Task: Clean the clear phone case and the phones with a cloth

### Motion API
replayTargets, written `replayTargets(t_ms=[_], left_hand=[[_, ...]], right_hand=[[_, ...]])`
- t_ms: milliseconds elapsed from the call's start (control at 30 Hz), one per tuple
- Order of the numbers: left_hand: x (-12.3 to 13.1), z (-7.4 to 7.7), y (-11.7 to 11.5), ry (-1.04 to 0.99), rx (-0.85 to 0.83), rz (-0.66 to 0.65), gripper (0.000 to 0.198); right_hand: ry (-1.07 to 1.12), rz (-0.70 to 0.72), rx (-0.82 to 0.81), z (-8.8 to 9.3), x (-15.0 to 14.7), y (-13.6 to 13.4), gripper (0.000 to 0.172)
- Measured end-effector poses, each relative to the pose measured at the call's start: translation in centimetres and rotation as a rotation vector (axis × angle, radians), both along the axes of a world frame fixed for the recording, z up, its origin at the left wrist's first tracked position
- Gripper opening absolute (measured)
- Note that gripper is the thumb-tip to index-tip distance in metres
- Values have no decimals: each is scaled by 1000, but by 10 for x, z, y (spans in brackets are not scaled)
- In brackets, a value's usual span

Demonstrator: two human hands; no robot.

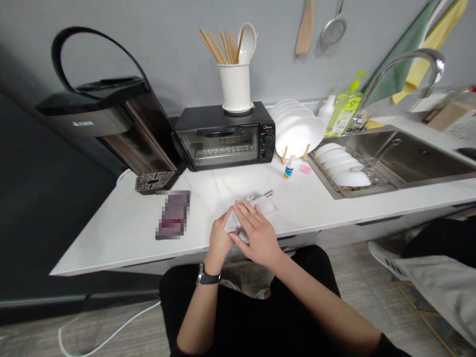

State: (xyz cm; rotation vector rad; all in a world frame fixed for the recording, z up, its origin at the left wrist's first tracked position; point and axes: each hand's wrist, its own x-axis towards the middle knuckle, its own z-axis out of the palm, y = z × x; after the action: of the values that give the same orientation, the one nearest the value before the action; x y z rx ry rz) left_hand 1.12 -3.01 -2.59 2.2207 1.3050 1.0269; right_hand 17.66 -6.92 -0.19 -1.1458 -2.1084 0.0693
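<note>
Both my hands meet at the front edge of the white counter [122, 233]. My left hand [219, 241], with a watch on its wrist, pinches the near corner of a small clear plastic packet [262, 204] with something white inside. My right hand [256, 234] lies over the same packet, fingers curled on it. The packet's far end rests on the counter. A small dropper bottle [289, 167] and a pink pad [305, 169] stand further back.
A black toaster oven [223, 136] carries a white utensil holder [235, 87]. A black water dispenser [107, 114] stands left, a blurred dark flat object [173, 214] beside my hands. White plates [297, 131], a dish rack [344, 171], soap bottle [345, 106] and sink [409, 156] lie right. Another person's legs [427, 267] are at right.
</note>
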Motion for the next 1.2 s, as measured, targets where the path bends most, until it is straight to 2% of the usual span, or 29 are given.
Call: replayTargets(t_ms=[100, 200, 300, 367, 433, 567, 633, 700, 767, 867, 900, 967, 1100, 1133, 1200], left_hand=[[-1, 1, 0, 10, -18, 15, 31], [4, 6, -2, 84, -18, 80, 14], [8, 9, -2, 108, 17, 96, 16], [8, 7, -2, 116, 13, 102, 15], [6, 3, -1, 111, 0, 93, 17], [0, -3, 1, 23, 12, 20, 45], [-1, -1, 0, 36, 9, 18, 41], [1, 4, -1, 96, -1, 43, 26], [4, 9, -2, 132, 6, 71, 13], [7, 10, -3, 142, 27, 97, 15], [7, 9, -3, 148, 24, 102, 15], [5, 4, -1, 153, 17, 94, 16], [-2, -7, 2, 58, 68, 25, 50], [-3, -8, 2, 45, 72, 18, 52], [-3, -6, 1, 76, 45, 33, 43]], right_hand=[[-6, -6, -1, 1, 8, 3, 62], [53, -134, 29, -3, 42, 19, 54], [125, -260, 42, -6, 63, 31, 50], [125, -264, 53, -6, 56, 29, 51], [79, -184, 54, -4, 36, 19, 54], [-7, 1, 8, 4, -1, 1, 63], [-24, 15, 11, 5, 3, 3, 60], [-18, -25, 31, 3, 22, 13, 54], [26, -131, 49, -1, 45, 24, 50], [80, -277, 62, -4, 63, 32, 49], [75, -282, 65, -4, 60, 31, 50], [30, -199, 64, -3, 44, 22, 55], [-53, 8, 24, 1, 3, 3, 63], [-59, 21, 21, 1, 1, 2, 63], [-58, 4, 30, 1, 8, 6, 59]])
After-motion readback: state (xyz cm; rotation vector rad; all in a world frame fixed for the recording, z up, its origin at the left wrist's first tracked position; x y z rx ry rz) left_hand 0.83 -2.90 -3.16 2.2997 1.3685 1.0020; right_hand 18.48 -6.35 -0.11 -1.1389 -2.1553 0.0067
